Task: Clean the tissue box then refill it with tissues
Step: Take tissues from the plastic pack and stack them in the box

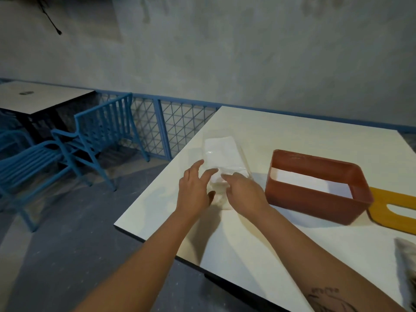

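A white square table top [247,233] is being used as the work surface. Toward its right side, an open-topped red-brown rectangular plastic tissue box [315,199] is being kept upright, with a flat yellow slotted lid [382,212] just beside it. Left of the box, a clear plastic pack of white tissues [222,152] is being touched at its near end by the left hand [194,190], fingers spread and nearly straight. The right hand [245,192] is being laid there with its fingers bent; whether it is pinching the wrapper cannot be told.
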